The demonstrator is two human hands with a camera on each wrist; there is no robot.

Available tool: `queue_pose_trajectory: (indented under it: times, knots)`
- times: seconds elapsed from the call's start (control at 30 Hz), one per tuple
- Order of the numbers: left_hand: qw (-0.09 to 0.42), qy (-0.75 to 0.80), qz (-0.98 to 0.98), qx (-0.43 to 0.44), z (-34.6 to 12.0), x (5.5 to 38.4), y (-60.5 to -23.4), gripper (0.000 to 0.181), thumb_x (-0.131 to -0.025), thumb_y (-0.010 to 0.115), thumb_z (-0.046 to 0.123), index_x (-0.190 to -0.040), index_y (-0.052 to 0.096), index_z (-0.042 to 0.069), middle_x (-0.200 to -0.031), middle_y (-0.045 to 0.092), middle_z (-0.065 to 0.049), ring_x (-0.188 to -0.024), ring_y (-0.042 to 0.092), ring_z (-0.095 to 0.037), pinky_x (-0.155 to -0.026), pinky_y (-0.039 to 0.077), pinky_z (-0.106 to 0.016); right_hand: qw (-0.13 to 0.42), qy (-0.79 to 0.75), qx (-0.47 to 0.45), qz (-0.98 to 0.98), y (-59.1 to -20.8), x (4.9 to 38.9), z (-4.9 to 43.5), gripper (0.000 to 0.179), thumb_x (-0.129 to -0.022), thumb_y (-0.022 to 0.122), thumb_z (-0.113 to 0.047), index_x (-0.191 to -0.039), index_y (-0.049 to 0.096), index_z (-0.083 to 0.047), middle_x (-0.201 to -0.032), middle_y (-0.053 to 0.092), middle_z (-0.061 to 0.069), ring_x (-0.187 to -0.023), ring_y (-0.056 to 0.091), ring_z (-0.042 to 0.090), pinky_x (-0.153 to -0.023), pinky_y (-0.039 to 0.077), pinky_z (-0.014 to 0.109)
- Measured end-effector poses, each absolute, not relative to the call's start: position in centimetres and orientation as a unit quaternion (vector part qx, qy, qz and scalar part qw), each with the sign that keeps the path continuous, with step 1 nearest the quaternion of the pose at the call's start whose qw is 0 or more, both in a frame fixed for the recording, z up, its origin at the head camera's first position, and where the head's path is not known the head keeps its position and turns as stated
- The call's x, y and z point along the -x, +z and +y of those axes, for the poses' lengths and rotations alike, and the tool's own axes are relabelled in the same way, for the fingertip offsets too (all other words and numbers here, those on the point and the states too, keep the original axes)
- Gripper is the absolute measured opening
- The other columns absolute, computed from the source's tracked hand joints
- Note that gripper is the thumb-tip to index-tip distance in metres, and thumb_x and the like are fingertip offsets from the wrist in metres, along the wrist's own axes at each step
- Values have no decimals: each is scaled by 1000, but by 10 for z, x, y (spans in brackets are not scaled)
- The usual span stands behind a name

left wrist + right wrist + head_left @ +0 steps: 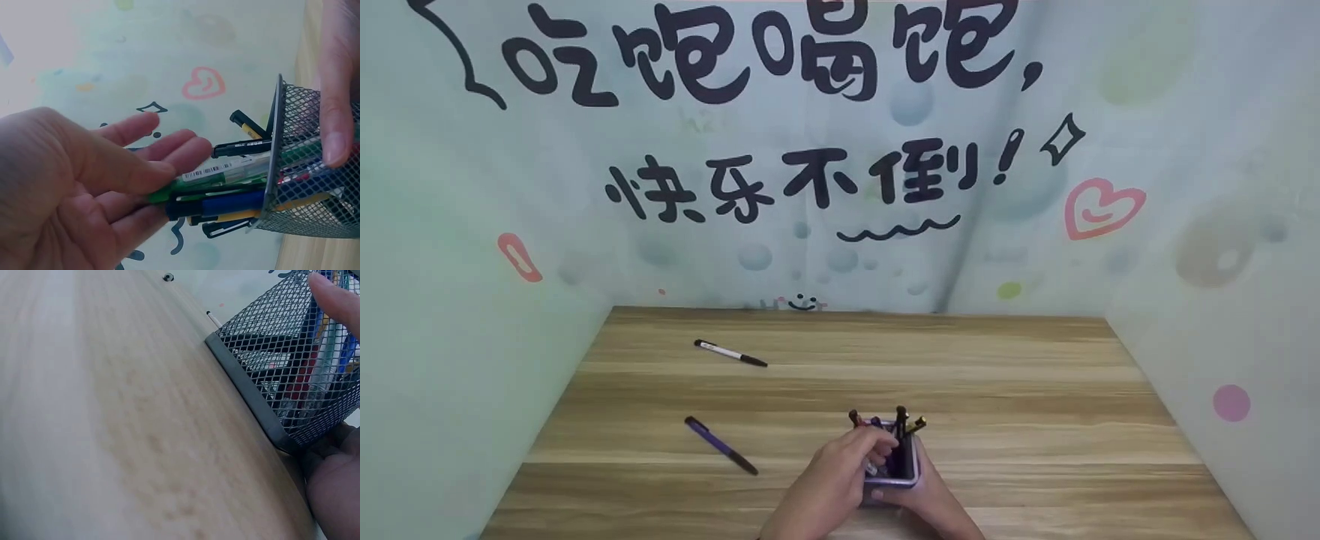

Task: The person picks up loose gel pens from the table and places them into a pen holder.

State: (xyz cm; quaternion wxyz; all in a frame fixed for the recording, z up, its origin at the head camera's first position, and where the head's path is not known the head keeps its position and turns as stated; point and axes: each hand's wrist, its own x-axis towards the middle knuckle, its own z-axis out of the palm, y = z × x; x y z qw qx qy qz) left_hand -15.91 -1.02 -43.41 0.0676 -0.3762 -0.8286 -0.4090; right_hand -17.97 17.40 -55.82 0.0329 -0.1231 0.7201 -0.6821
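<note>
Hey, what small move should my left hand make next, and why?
Probably draw the green pen gently outward: the left hand has its thumb at the pen's protruding end, while the right hand holds the mesh holder.

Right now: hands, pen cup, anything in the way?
Left hand at end of green pen, grip unclear. Right hand holds mesh cup. Blue pen crowds green one. White pen, purple pen loose on table.

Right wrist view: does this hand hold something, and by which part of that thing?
The right hand holds the mesh pen holder by its sides, below the open top.
</note>
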Motion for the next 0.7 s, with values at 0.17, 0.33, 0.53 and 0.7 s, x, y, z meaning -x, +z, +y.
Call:
queue_pose_trajectory:
  times: [0.17,0.33,0.53,0.7]
  knots:
    - [67,-430,-817,379,-11,157,-431,40,-78,45,-19,-108,57,6,-103,62,-6,-94,61,-14,-82,51,-22,34,-683,126,719,-557,179,174,85,-67,79,-2,-133,26,5,-130,46,23,-110,53,8,-97,39,18]
    - [78,-433,-807,395,-9,153,-429,40,-78,46,-19,-106,58,7,-103,63,-3,-97,60,-12,-86,49,-23,39,-678,129,723,-558,179,174,83,-69,78,-3,-132,25,5,-129,47,23,-109,53,6,-95,40,18]
    - [12,-423,-810,406,1,150,-430,37,-82,45,-16,-107,58,7,-105,63,-2,-102,58,-9,-89,47,-20,34,-674,142,724,-559,178,176,83,-70,75,0,-134,22,8,-119,56,3,-105,52,3,-94,39,17]
    - [-31,-388,-835,388,9,150,-434,35,-84,47,-13,-108,59,10,-109,62,-1,-107,56,-8,-91,46,-20,41,-679,143,719,-560,178,177,85,-70,71,1,-138,21,4,-122,54,1,-110,49,1,-97,33,15]
